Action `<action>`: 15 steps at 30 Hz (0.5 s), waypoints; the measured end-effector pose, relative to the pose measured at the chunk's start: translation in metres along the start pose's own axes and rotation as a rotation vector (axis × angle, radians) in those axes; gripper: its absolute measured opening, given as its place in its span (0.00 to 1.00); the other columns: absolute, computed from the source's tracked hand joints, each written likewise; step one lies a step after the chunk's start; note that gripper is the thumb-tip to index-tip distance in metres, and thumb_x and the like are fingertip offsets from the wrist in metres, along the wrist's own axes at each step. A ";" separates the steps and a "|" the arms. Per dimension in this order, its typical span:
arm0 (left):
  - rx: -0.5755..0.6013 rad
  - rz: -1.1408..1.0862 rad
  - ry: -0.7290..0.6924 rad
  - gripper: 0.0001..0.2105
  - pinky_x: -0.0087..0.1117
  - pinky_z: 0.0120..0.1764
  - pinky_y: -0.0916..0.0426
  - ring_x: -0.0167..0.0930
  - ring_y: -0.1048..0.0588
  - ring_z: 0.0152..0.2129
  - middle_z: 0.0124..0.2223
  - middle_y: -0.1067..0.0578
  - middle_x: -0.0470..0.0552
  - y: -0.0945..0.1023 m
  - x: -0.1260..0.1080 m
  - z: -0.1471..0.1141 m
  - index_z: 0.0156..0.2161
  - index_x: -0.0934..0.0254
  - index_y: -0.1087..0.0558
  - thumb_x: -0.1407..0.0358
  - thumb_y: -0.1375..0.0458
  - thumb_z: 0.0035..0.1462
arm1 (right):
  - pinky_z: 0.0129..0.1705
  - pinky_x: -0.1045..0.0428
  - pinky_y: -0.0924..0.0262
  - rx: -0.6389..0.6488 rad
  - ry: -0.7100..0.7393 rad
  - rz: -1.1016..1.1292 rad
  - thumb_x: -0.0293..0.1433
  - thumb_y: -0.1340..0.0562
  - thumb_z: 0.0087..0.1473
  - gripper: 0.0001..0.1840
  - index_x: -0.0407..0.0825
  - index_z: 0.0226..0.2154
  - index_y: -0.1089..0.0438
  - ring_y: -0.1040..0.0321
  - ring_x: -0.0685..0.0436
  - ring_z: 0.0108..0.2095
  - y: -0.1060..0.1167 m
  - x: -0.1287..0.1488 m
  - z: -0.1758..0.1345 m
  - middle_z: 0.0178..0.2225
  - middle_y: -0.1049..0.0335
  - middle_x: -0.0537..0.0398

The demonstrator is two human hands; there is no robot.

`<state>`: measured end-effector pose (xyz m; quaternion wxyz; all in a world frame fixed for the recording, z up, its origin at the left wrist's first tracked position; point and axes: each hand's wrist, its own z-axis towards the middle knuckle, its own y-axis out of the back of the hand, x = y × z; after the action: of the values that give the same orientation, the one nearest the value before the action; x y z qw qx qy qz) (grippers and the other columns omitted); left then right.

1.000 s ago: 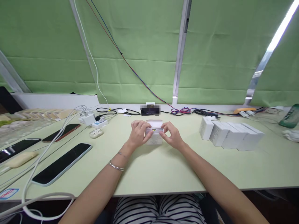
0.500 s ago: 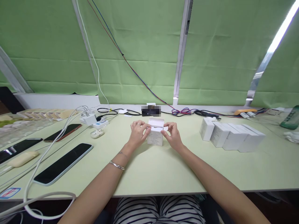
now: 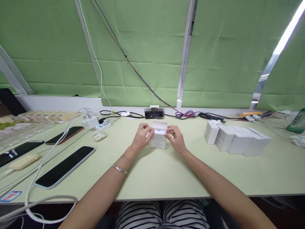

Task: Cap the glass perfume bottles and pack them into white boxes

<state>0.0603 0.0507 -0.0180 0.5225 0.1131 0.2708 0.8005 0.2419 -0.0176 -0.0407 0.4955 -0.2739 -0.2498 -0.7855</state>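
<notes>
A small white cardboard box (image 3: 158,142) with printed text stands upright on the table in front of me, its top lid flap (image 3: 159,125) raised at the back. At its upper left edge, my left hand (image 3: 142,135) pinches the cardboard between thumb and fingers. My right hand (image 3: 175,137) grips the upper right edge the same way, near the side flap. What lies inside the box is too small to make out.
Several similar white boxes (image 3: 224,137) stand in a row on the right. Black phones (image 3: 66,167), an earbud case (image 3: 99,136), chargers (image 3: 90,121) and white cables lie on the left. A black device (image 3: 154,114) sits at the back among cables. A green bottle (image 3: 297,122) stands far right.
The right side flap, which stuck out beside my right fingers, now looks folded in toward the box. Both hands otherwise stay at the top edges of the box.
</notes>
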 end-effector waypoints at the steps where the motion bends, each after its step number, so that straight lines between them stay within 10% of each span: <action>1: -0.010 -0.011 -0.014 0.09 0.36 0.41 0.34 0.32 0.35 0.37 0.37 0.37 0.53 0.000 -0.001 0.000 0.35 0.63 0.30 0.65 0.52 0.58 | 0.44 0.47 0.36 0.029 0.011 -0.029 0.39 0.41 0.50 0.09 0.51 0.31 0.34 0.37 0.45 0.44 0.001 0.002 0.000 0.40 0.40 0.50; 10: -0.059 -0.071 -0.177 0.11 0.38 0.43 0.34 0.31 0.29 0.39 0.40 0.28 0.51 0.000 -0.006 0.001 0.45 0.61 0.37 0.72 0.51 0.57 | 0.51 0.44 0.44 0.093 0.108 -0.169 0.35 0.45 0.55 0.07 0.51 0.32 0.33 0.38 0.43 0.49 0.001 0.015 -0.001 0.46 0.34 0.49; 15: -0.058 -0.172 -0.020 0.09 0.36 0.40 0.30 0.30 0.28 0.37 0.39 0.30 0.51 -0.007 -0.007 -0.002 0.44 0.62 0.40 0.69 0.50 0.57 | 0.47 0.44 0.42 -0.001 0.049 -0.102 0.36 0.43 0.53 0.08 0.52 0.36 0.41 0.35 0.44 0.45 -0.001 0.011 -0.004 0.42 0.31 0.50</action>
<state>0.0678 0.0462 -0.0233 0.5950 0.0823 0.2507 0.7592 0.2358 -0.0267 -0.0362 0.4605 -0.2415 -0.2509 -0.8165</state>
